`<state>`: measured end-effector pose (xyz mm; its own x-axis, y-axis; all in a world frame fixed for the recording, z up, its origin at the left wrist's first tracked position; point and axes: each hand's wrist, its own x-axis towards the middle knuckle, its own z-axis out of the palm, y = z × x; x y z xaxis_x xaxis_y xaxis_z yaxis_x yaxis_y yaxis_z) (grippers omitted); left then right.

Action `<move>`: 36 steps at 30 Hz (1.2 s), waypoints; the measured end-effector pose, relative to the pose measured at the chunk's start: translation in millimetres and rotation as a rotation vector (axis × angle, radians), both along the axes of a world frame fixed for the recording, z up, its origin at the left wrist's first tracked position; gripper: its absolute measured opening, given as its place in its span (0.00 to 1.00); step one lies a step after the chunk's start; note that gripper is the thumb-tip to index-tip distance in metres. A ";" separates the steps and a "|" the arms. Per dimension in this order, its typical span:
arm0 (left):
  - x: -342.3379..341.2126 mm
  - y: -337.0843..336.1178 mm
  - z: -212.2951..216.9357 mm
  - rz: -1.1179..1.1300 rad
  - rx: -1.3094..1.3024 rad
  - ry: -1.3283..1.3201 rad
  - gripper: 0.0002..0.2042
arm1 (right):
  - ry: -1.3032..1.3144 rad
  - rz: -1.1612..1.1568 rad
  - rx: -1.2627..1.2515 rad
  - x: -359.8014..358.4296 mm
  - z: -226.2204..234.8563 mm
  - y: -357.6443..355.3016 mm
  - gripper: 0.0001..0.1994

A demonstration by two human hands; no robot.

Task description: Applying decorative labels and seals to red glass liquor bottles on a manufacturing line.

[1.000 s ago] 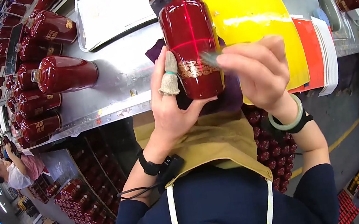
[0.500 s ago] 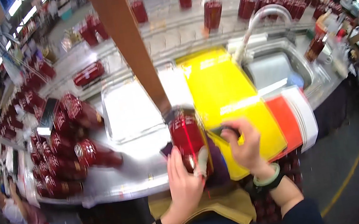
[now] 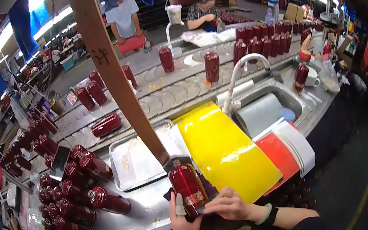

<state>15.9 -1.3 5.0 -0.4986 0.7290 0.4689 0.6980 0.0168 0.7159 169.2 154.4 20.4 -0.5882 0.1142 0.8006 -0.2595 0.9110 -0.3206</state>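
Busy bottling hall; a curved steel counter (image 3: 128,218) runs in front of you, a conveyor (image 3: 175,87) with round pads behind it, other people at work along its far side.

Change noted: a second ago the red bottle (image 3: 187,188) filled the view, held up close to your face. Now it sits low, at the counter's near edge, and your head has lifted to take in the whole line. My reading: close inspection is over and you are working on the lower label with the bottle steadied near the counter.

Your left hand (image 3: 181,222) is curled around the bottle from below, thumb up its side with a pale finger cot on it. Your right hand (image 3: 228,205) is closed, fingertips pressed on the bottle's lower front; whether it pinches a small tool I cannot tell.

Materials: the bottle is glossy deep red, cylindrical, with a gold band low down. A dark cloth lies under it. Beside it, a glossy yellow sheet (image 3: 225,149) slopes up the counter, red and white sheets (image 3: 289,151) next to that. A shallow steel tray (image 3: 138,157) holds pale paper. Many more red bottles (image 3: 73,188) lie on their sides at your left. A sink (image 3: 268,102) with a curved white tap sits to the right.
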 end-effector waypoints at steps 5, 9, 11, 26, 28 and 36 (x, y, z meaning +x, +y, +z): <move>-2.9 3.9 -10.5 -0.009 -0.061 -0.246 0.50 | -0.067 -0.206 -0.131 -6.7 19.8 6.0 0.14; -4.3 6.6 -0.3 -0.035 -0.036 -0.183 0.52 | -0.028 -0.049 -0.007 -13.1 24.9 10.6 0.16; -4.9 9.6 2.2 -0.053 -0.016 -0.268 0.50 | -0.102 0.073 -0.046 -12.6 16.6 11.7 0.15; -6.5 4.1 9.6 0.052 -0.023 -0.024 0.47 | -0.140 -0.319 0.067 -15.2 19.8 11.8 0.15; -5.2 8.4 6.7 0.054 -0.207 -0.434 0.48 | -0.165 -0.004 0.087 -11.2 12.9 2.6 0.15; -4.7 10.4 -2.0 0.058 -0.021 -0.062 0.59 | -0.244 -0.254 0.222 -98.6 63.8 67.9 0.10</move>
